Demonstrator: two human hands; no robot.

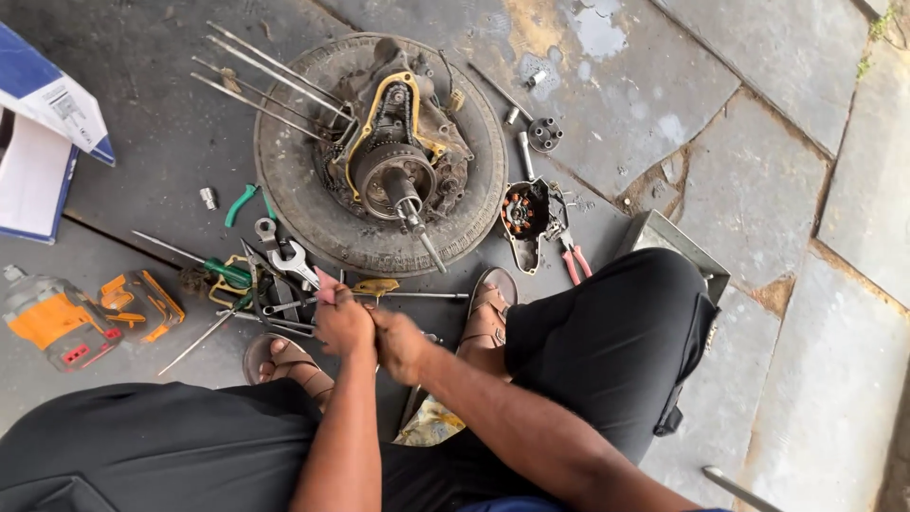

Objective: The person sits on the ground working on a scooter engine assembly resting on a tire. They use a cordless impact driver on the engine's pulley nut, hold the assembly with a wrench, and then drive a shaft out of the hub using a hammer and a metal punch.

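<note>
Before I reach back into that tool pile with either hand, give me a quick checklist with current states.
1. Left hand free to grasp: cannot tell; fist closed, something pinkish at the fingers.
2. Right hand free: cannot tell; closed, pressed against the left.
3. Tool pile within reach: ok; spanners and screwdrivers lie just ahead of the left hand.
4. Wheel hub assembly settled: ok; lies flat inside the tyre, axle up.
5. Feet apart from loose tools: not ok; left sandal sits beside the pile.
</note>
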